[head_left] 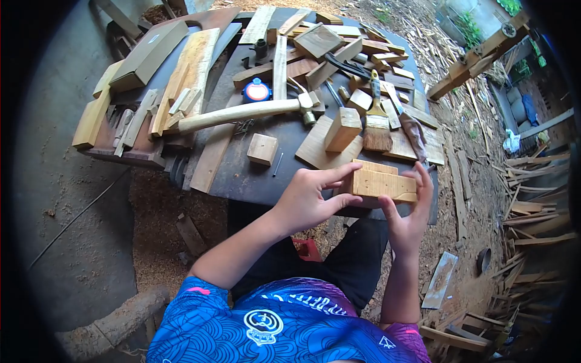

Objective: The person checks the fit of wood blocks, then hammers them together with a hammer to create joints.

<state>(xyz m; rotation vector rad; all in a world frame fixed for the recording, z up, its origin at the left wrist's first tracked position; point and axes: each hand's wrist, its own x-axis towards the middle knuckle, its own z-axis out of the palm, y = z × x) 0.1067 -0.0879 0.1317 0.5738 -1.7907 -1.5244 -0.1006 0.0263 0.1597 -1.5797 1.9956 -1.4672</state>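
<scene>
pale wood sits between the two hands, right of the frame's centre: a stepped wooden block [387,184] with small dark spots on its face, held over the near edge of the table [242,178]. the left hand [318,190] pinches its left end, fingers along the top and thumb below, a hold that probably carries the weight while leaving the broad face in view. the right hand [408,218] is spread wider, thumb by the lower edge and fingers beside the right end; it looks like steadying, though i cannot tell how firmly it presses, or whether every finger touches.

left of the left hand, a small wooden cube [263,149] rests on the table with a nail [278,164] just beside it, where so thin a thing is easily spotted. across the middle, the hammer [242,113] lies with its handle toward the left of the frame and its head by the heaped offcuts, perhaps just set down within reach. above the held piece, an upright block [343,130] stands on a flat board [315,142], which gives it a level footing. the paintbrush [377,130] lies bristles toward the person, likely because its handle rests among the scraps in the upper right.
</scene>
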